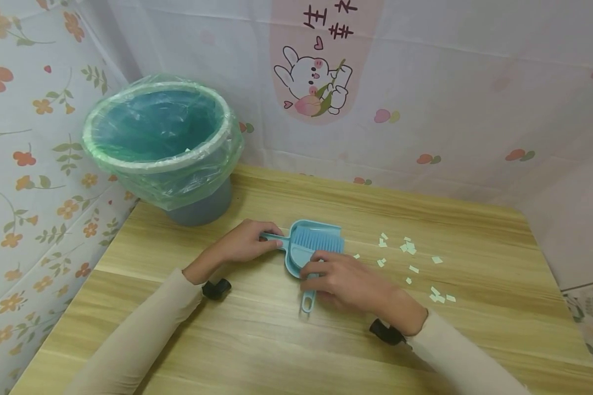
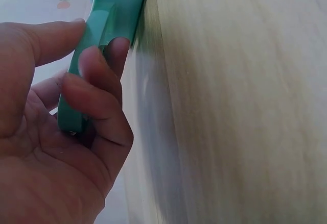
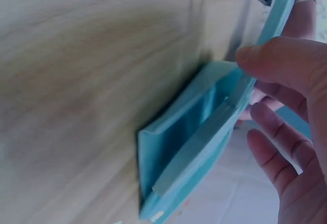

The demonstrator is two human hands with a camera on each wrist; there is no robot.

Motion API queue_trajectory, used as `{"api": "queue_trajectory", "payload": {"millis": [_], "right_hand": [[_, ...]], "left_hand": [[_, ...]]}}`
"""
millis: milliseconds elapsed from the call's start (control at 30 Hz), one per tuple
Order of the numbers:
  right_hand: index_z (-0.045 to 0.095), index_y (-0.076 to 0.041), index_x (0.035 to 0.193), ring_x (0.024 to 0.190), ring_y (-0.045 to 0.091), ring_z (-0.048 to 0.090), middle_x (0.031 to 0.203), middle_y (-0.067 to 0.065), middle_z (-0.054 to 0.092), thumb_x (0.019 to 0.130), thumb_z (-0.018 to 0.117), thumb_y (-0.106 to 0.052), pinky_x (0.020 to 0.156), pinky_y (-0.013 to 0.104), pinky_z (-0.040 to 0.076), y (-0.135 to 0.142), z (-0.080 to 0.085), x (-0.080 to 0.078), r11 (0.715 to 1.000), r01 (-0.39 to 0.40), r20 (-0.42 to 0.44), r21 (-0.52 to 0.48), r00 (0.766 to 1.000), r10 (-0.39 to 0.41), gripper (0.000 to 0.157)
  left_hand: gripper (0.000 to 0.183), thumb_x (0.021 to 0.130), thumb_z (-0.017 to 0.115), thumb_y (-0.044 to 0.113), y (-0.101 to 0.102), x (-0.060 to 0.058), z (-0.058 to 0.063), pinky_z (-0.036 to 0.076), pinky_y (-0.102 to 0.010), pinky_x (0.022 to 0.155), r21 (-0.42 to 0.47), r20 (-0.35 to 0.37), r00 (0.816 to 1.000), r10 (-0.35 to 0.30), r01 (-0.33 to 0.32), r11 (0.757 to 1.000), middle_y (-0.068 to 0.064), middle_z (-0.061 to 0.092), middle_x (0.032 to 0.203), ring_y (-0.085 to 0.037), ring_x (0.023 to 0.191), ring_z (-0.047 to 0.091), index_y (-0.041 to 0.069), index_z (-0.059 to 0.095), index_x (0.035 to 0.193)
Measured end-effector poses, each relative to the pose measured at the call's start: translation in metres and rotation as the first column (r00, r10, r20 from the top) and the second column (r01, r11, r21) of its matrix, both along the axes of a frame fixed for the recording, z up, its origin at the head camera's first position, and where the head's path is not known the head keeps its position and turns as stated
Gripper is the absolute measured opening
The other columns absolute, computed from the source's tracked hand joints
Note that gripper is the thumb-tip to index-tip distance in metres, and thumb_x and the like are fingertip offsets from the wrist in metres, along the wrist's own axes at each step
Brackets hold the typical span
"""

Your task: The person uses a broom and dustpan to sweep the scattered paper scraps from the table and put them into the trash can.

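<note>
My left hand [image 1: 244,241] grips the handle of a light blue dustpan [image 1: 316,224] lying on the wooden table. Up close in the left wrist view, the thumb and curled fingers are around the dustpan handle [image 2: 82,66]. A small blue hand brush [image 1: 318,240] rests in the pan, its bristles toward the far right side. With thumb and fingers, my right hand [image 1: 348,280] holds the brush by its handle, whose looped end points toward me. In the right wrist view the brush [image 3: 199,145] lies over the pan's hollow. Pale paper scraps [image 1: 410,248] are scattered right of the pan.
A blue-grey bin [image 1: 202,206] lined with a green plastic bag [image 1: 178,184] stands at the table's back left corner. Floral cloth [image 1: 39,164] hangs on the left, and a cloth with a cartoon rabbit [image 1: 311,77] backs the table [image 1: 257,340].
</note>
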State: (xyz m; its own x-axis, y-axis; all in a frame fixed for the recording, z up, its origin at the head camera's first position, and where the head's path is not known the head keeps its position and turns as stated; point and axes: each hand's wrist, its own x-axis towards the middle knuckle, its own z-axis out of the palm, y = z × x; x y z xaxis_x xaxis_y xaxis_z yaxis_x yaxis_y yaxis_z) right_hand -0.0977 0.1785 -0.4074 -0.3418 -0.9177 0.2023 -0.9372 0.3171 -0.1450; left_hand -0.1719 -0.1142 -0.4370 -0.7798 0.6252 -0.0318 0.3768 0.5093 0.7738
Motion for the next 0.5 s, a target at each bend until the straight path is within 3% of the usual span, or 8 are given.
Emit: {"api": "queue_trajectory", "payload": {"millis": [267, 500], "right_hand": [[0.080, -0.011, 0.118, 0.112, 0.022, 0.069, 0.120, -0.003, 0.078, 0.086, 0.087, 0.002, 0.093, 0.037, 0.060, 0.005, 0.014, -0.011, 0.968, -0.017, 0.032, -0.250, 0.999, 0.025, 0.036], [0.077, -0.009, 0.119, 0.102, 0.019, 0.073, 0.112, 0.001, 0.078, 0.083, 0.090, 0.002, 0.088, 0.040, 0.063, 0.011, 0.027, -0.019, 0.929, 0.033, 0.011, -0.368, 0.999, -0.031, 0.039]], "left_hand": [[0.018, 0.107, 0.074, 0.020, 0.000, 0.001, -0.001, 0.052, -0.035, 0.085, 0.022, -0.003, 1.000, -0.009, 0.009, 1.000, 0.002, 0.079, 0.110, -0.015, 0.089, 0.062, 0.007, 0.080, 0.120], [0.017, 0.107, 0.075, 0.018, 0.000, 0.000, -0.002, 0.053, -0.036, 0.085, 0.023, -0.005, 1.000, -0.008, 0.008, 1.000, 0.001, 0.079, 0.109, -0.015, 0.088, 0.062, 0.007, 0.080, 0.119]]}}
